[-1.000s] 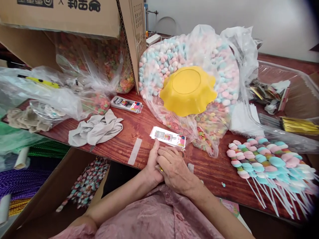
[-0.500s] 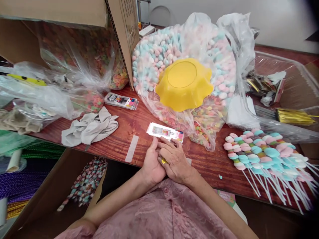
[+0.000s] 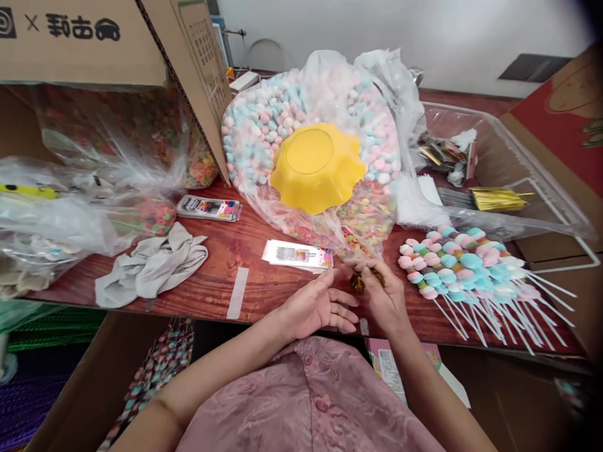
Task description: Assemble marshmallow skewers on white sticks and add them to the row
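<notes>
My right hand [image 3: 386, 295] is closed on a small, shiny gold-brown bunch [image 3: 358, 282], blurred, whose kind I cannot make out. Just to its left, my left hand [image 3: 318, 309] is open, palm turned up and fingers apart, holding nothing. Both hands are over the front edge of the wooden table. A stack of printed white cards [image 3: 298, 255] lies just beyond the left hand. To the right of my right hand rests a pile of pink, white and blue marshmallow skewers [image 3: 464, 263] on white sticks.
An upturned yellow bowl [image 3: 320, 163] sits on a large bag of marshmallows [image 3: 264, 119]. A clear plastic tub [image 3: 541, 150], with gold twist ties [image 3: 499, 198] near its front, stands right. Left are a grey cloth [image 3: 155, 260], packaged cards [image 3: 207, 207] and a carton [image 3: 80, 44].
My hands have come apart; the right has moved right and up with the gold bunch, and the left has opened. The view has shifted right.
</notes>
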Demonstrator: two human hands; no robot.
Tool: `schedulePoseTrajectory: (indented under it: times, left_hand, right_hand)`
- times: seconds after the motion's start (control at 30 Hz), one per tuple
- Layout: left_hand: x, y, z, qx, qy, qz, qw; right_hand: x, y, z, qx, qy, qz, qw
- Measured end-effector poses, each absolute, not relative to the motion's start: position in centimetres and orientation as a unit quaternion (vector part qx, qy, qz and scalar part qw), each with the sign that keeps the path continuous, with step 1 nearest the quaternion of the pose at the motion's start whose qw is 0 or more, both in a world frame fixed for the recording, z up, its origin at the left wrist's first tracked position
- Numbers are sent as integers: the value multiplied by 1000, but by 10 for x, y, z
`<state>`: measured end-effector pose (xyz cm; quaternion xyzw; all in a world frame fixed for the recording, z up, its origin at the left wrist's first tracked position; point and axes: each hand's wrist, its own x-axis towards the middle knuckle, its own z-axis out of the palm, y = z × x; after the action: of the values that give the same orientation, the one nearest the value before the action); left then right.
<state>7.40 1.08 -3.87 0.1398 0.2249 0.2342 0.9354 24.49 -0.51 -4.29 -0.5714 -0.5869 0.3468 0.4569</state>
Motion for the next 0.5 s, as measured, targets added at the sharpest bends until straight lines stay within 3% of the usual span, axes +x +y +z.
schedulePoseTrajectory:
  times: [0.13, 0.23, 0.43, 0.5]
  left_hand:
    - [75, 5, -37, 178, 266, 257, 912]
    - [65, 2, -35, 221, 289, 279, 889]
    - [30, -4, -27, 275, 353, 351, 823]
    - [15, -9, -23, 287, 385, 383, 789]
  right_hand:
    - [280, -6, -43, -622, -636, 259, 376]
    - [296, -11, -37, -600, -673, 261, 346]
    - [332, -27, -41, -635, -483, 219, 562]
    - [335, -33, -53, -661, -416, 188, 596]
